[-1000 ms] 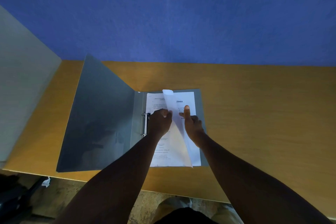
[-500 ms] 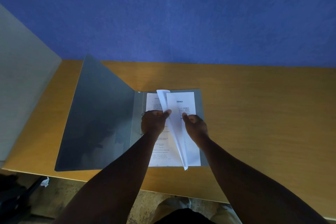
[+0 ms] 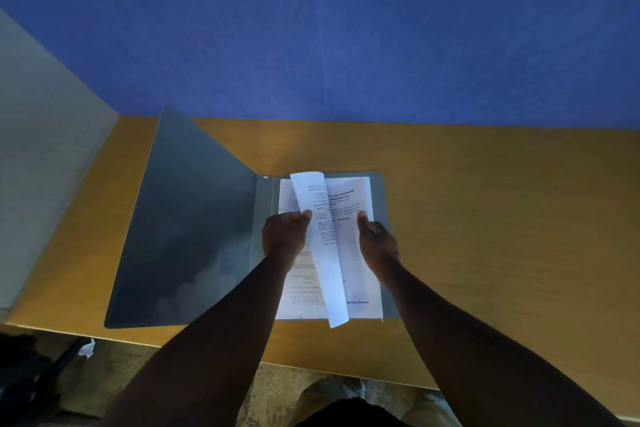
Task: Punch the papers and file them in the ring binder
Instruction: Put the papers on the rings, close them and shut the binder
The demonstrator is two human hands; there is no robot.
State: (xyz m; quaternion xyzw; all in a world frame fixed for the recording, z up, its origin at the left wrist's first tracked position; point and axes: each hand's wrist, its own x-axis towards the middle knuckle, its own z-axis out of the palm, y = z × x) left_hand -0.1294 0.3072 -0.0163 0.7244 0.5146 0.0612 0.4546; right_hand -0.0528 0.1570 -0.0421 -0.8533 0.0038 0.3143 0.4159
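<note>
A grey ring binder lies open on the wooden table, its front cover tilted up on the left. White printed papers lie in its right half. One sheet stands on edge, curled at the top. My left hand pinches this raised sheet at its left edge and hides the ring mechanism. My right hand grips the right part of the stack, thumb on top of the uppermost page.
The wooden table stretches to the right and ends at a blue wall. A pale panel stands at the left end. The table's front edge runs just below the binder. Dark objects lie on the floor at lower left.
My left hand has lifted a sheet off the stack and turned it upright toward the left. My right hand moved from pressing with a straight finger to gripping the pages further right.
</note>
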